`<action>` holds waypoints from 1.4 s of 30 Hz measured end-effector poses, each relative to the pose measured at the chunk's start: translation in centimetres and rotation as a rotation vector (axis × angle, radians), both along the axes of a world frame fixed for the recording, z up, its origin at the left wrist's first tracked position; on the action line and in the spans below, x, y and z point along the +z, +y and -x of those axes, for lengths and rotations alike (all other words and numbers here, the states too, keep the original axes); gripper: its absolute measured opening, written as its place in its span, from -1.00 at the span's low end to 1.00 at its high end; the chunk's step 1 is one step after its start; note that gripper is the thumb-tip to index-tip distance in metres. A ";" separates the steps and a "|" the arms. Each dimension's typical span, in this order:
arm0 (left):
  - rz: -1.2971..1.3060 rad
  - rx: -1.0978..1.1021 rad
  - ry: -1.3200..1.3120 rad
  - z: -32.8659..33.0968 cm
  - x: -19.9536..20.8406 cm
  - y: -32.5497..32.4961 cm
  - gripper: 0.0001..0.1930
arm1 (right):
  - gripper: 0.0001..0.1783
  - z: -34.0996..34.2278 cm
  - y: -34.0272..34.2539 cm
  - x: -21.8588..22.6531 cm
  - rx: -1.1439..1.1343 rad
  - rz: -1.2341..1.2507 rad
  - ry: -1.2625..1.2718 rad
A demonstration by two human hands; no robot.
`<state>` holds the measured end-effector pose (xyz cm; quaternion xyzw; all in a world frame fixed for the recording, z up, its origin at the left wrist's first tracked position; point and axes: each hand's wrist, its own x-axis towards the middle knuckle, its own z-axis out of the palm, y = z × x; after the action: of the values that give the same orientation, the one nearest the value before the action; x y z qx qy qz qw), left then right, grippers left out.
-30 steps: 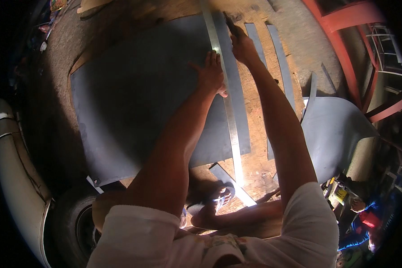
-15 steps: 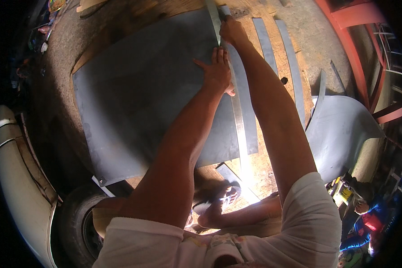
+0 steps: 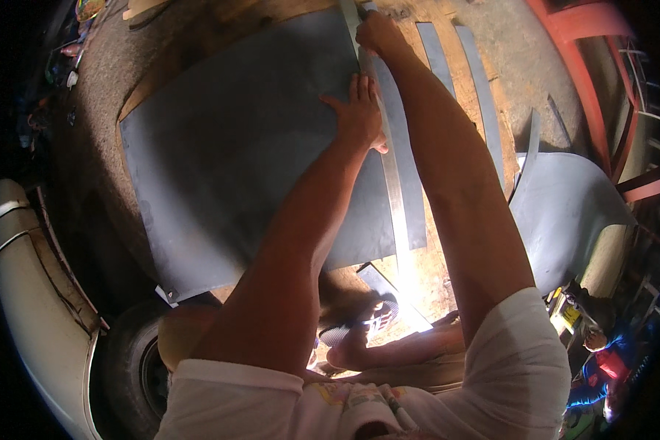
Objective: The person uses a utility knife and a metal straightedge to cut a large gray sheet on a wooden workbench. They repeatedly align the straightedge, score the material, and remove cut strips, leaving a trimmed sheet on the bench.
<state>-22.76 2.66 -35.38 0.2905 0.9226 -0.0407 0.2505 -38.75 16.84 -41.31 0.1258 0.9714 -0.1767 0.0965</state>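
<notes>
A large dark grey metal sheet (image 3: 249, 139) lies flat on a wooden board. Across its right part runs a long shiny metal straightedge (image 3: 393, 187), reaching from the far edge to beyond the near edge. My left hand (image 3: 359, 117) presses on the straightedge with fingers stretched and the thumb out to the left over the sheet. Farther away, my right hand (image 3: 380, 35) is closed beside the straightedge, close to the sheet's far edge. Whatever its fingers hold is hidden.
Narrow grey metal strips (image 3: 482, 95) lie on the board (image 3: 433, 275) at the right. Beyond them is a curved metal sheet (image 3: 565, 213) near a red metal frame (image 3: 601, 88). A tire (image 3: 128, 359) and a pale vehicle panel (image 3: 40, 315) are at the left.
My right hand has moved a little farther away along the straightedge. My left hand stays pressed on the straightedge. The view has shifted slightly.
</notes>
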 end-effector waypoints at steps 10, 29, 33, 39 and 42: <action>0.060 0.011 -0.006 0.3 -0.6 -1.0 0.53 | -0.48 -3.7 -3.8 4.7 -0.235 0.196 0.001; -0.031 -0.080 0.114 0.1 -1.8 -1.7 0.42 | -0.41 -16.2 -4.8 6.3 -0.263 0.285 -0.051; -0.054 -0.042 0.149 0.2 -3.2 -1.8 0.42 | -0.51 -20.2 -5.7 7.5 -0.249 0.300 -0.069; -0.037 -0.021 0.097 -0.1 -2.7 -1.3 0.40 | -0.48 -27.5 -6.0 7.6 -0.249 0.260 -0.132; 0.030 -0.031 0.059 -0.2 -1.2 -1.4 0.41 | -0.51 -31.5 -6.9 8.3 -0.298 0.290 -0.149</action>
<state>-22.57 1.31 -36.53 0.2996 0.9243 -0.0669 0.2268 -7.29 9.95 -32.97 0.2655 0.8967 -0.3171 0.1580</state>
